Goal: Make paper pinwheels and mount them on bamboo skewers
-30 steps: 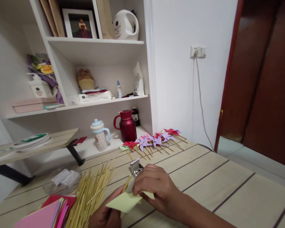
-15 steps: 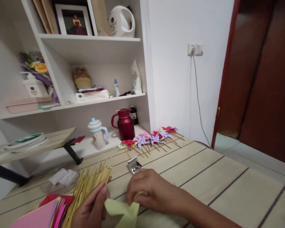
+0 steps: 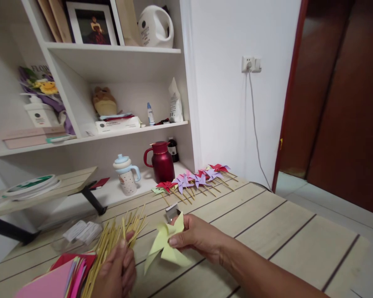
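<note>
Pale yellow folded paper pinwheel (image 3: 166,248), one, pinched by the right hand (image 3: 196,239), thumb on its centre, above the wooden plank tabletop (image 3: 267,223). Long axis runs diagonally: one blade up-right, one down-left. Left hand (image 3: 116,273) closed around one stick in the bundle of bamboo skewers (image 3: 118,240); too many to count. Finished pinwheels row (image 3: 194,182) near the wall; count unclear.

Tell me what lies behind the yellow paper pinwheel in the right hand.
Behind the yellow pinwheel, pinched in the right hand, a small metal box peeks out on the table. Its lower part and contents are hidden by the paper.
</note>
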`<state>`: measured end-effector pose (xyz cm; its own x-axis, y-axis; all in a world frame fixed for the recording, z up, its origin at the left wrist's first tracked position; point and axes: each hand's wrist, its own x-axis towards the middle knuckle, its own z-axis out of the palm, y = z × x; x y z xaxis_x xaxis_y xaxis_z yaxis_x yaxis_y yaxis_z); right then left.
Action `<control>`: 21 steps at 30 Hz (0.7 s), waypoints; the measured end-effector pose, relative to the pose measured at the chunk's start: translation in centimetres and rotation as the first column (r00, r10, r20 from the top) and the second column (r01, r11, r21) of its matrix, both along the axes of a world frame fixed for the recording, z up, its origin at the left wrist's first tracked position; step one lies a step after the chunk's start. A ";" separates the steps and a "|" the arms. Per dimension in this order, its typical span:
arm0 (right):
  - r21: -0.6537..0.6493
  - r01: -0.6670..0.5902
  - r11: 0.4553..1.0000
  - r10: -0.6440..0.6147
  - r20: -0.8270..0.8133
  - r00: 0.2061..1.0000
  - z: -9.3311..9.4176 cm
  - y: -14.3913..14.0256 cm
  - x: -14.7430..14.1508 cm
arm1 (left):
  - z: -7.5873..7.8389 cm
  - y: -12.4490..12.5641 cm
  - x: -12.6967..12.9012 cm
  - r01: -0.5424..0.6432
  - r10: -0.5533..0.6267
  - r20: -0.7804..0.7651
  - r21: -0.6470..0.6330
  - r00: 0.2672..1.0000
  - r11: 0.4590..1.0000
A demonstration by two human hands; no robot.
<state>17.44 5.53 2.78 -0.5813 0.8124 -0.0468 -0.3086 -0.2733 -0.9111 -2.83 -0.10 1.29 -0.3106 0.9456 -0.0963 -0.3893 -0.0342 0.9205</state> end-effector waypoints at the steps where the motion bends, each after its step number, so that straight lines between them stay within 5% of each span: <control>1: -0.012 -0.006 1.000 0.006 0.007 1.000 0.0 0.0 0.0 | -0.3 0.1 0.0 0.034 -0.034 -0.002 0.002 0.999 0.999; 6: -0.008 0.027 1.000 -0.026 0.039 0.999 0.1 0.0 -0.1 | -1.0 0.3 0.3 0.154 -0.157 -0.024 -0.100 0.987 0.983; 11: 0.008 0.079 0.997 -0.079 0.055 0.995 -0.1 0.0 0.0 | -0.1 0.0 1.0 0.249 -0.261 -0.045 -0.189 0.964 0.950; 21: 0.073 0.158 0.985 -0.164 0.081 0.983 -0.5 0.1 -0.1 | -0.7 -0.3 2.6 0.282 -0.298 -0.057 -0.193 0.953 0.940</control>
<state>17.32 5.64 2.28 -0.4388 0.8980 -0.0338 -0.2632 -0.1644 -0.9506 -0.24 -0.35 0.64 -0.0399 0.9651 -0.2587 -0.2785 0.2379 0.9305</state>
